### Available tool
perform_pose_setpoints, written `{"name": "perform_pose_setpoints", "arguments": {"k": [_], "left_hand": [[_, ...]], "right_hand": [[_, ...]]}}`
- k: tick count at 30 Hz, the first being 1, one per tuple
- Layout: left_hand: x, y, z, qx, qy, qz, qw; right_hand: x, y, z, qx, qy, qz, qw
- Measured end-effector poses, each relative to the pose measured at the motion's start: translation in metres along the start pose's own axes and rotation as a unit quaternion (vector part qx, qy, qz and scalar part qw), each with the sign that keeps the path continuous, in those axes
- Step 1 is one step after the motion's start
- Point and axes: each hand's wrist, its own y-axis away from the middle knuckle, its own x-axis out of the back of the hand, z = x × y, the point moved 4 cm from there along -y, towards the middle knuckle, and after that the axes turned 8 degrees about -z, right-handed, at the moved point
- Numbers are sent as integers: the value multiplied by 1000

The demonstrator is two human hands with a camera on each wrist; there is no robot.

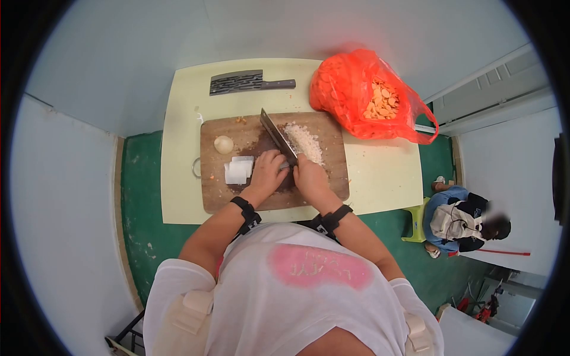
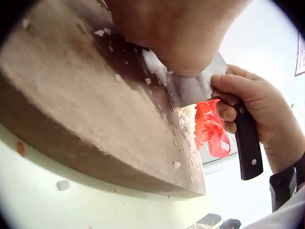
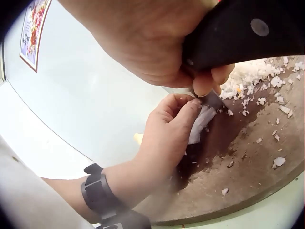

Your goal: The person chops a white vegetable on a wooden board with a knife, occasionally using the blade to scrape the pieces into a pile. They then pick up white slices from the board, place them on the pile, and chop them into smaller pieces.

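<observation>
On a wooden cutting board, my right hand grips the dark handle of a cleaver. The cleaver's blade points away and to the left, its edge down at the board. Beside the blade, my left hand holds white vegetable strips with bent fingers, the fingertips close to the steel. Flat white slices lie stacked left of that hand. Right of the blade spreads a heap of finely chopped white bits. A round pale vegetable rests at the board's left.
Behind the board, a second cleaver with a patterned blade lies on the pale table. An open red plastic bag of orange slices stands at the back right. A person sits near a green stool to the right.
</observation>
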Motion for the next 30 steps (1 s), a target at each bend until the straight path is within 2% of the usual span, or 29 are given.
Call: {"name": "perform_pose_setpoints", "arguments": {"k": [3,13,19,24,30], "left_hand": [[-2,3,-7,-30,-5,-41,999],[-10,5,-8,-36,-10,-43,998],[-15,4,-8,-9,-6,-33,999],[-14,4,-9,-37,14,-19,999],[-12,3,-8,-34,6,-27,999]], "right_hand": [[-3,-2,2,-5,9,3,1000],[-4,2,2,2,0,7,1000],[-2,0,11,-8,-10,23,1000],[2,1,19,6,-24,39,999],[20,14,12,2,-8,43,999]]}}
